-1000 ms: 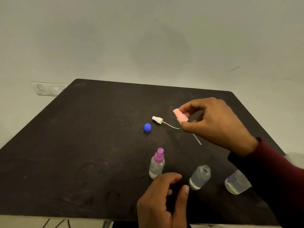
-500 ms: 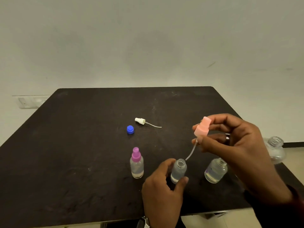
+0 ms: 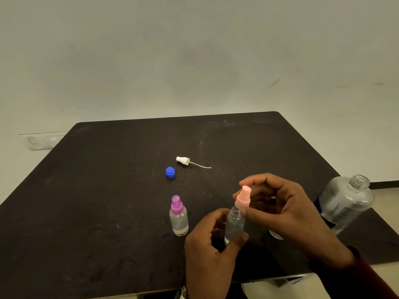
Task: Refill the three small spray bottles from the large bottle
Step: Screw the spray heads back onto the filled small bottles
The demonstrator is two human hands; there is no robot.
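My left hand [image 3: 210, 249] grips a small clear spray bottle [image 3: 234, 226] standing on the black table [image 3: 97, 201]. My right hand [image 3: 280, 212] holds a pink spray head [image 3: 243, 199] just above that bottle's open neck, its tube reaching into the neck. A second small bottle with a purple spray head [image 3: 178, 215] stands to the left. A third small bottle [image 3: 275, 234] is mostly hidden behind my right hand. The large clear bottle [image 3: 345, 201] stands uncapped at the table's right edge.
A loose white spray head with its tube [image 3: 183, 160] and a blue cap [image 3: 170, 172] lie near the middle of the table. A pale wall rises behind, with a wall socket [image 3: 41, 141] at the left.
My right hand has brought the pink spray head down onto the open neck of the bottle in my left hand. The view has shifted, bringing the large bottle more into sight.
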